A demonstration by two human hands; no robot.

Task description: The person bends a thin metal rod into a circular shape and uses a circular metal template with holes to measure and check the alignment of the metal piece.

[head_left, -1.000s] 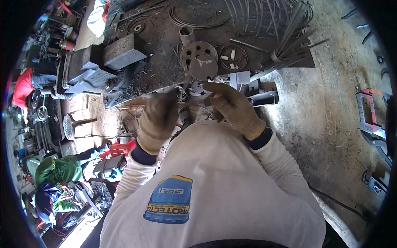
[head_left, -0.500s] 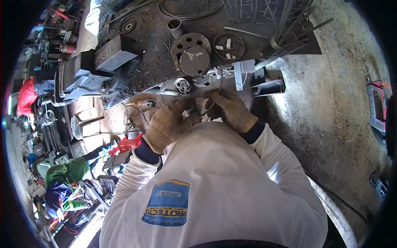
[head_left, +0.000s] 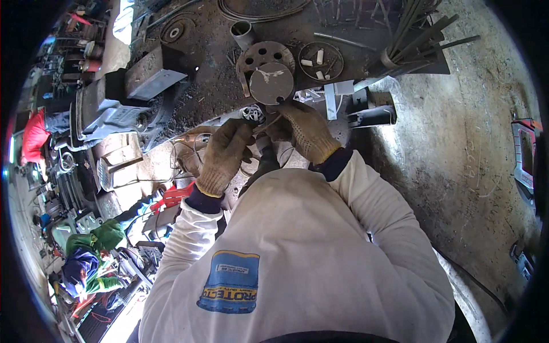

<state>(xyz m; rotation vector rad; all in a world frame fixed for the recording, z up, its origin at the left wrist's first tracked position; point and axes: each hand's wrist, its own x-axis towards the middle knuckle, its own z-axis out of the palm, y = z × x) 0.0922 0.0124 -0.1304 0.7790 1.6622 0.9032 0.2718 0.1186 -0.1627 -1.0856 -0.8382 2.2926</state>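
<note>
Both gloved hands meet at the near edge of the dark, grimy steel workbench (head_left: 217, 86), just below the round grey metal disc (head_left: 271, 83) that lies on a rusty flange plate with bolt holes (head_left: 258, 56). The left hand (head_left: 224, 155), in a worn tan work glove, is curled shut around something I cannot make out, its fingertips up against a small tangle of white and dark wire (head_left: 252, 114) right under the disc. The right hand (head_left: 303, 130), in the same kind of glove, is closed too, pinching a thin rod-like piece (head_left: 273, 121) that runs toward the wire bundle; what exactly it grips is hidden by the glove. The two hands almost touch. Right of the disc sits a shallow round dish holding short white stubs (head_left: 321, 59), and farther right a bundle of long dark metal rods (head_left: 416, 35) fans out of a holder. Left of the disc a grey angular steel block (head_left: 153, 75) rests on the bench. The person's white long-sleeved shirt (head_left: 309, 251) fills the lower view, well below the disc.
</note>
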